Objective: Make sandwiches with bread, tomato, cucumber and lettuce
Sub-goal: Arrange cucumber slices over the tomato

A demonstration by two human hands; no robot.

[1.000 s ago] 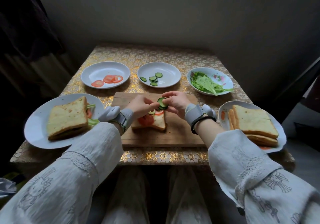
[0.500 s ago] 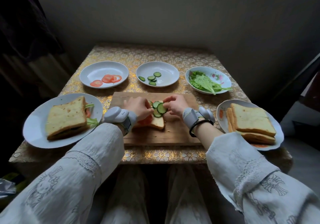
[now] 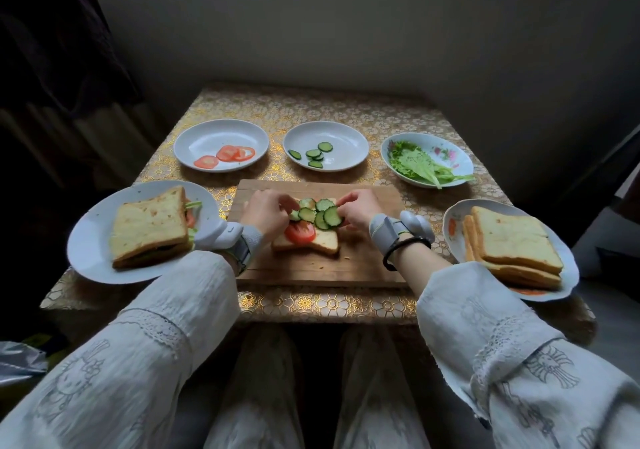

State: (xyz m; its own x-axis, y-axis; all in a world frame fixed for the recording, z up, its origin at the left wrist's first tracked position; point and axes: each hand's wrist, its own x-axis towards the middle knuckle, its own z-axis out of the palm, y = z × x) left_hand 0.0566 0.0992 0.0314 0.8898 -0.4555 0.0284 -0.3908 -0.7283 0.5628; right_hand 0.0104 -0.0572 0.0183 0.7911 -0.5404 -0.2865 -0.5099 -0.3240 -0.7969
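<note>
A slice of bread (image 3: 322, 240) lies on the wooden cutting board (image 3: 311, 268), with a tomato slice (image 3: 300, 232) and several cucumber slices (image 3: 320, 213) on top. My left hand (image 3: 265, 211) rests at the left edge of the cucumber, fingertips pinching a slice. My right hand (image 3: 356, 207) is at the right edge, fingertips touching the cucumber slice (image 3: 333, 216) nearest it. Behind the board stand a plate of tomato slices (image 3: 221, 145), a plate of cucumber slices (image 3: 325, 146) and a bowl of lettuce (image 3: 427, 159).
A finished sandwich (image 3: 149, 226) sits on a white plate (image 3: 86, 240) at the left. A stack of bread slices (image 3: 512, 244) fills a plate (image 3: 568, 258) at the right. The small table has a gold flowered cloth (image 3: 311, 304); a wall rises just behind it.
Both hands came down from above the bread and spread the stack of cucumber slices out over it. The slices now lie fanned across the far half of the bread.
</note>
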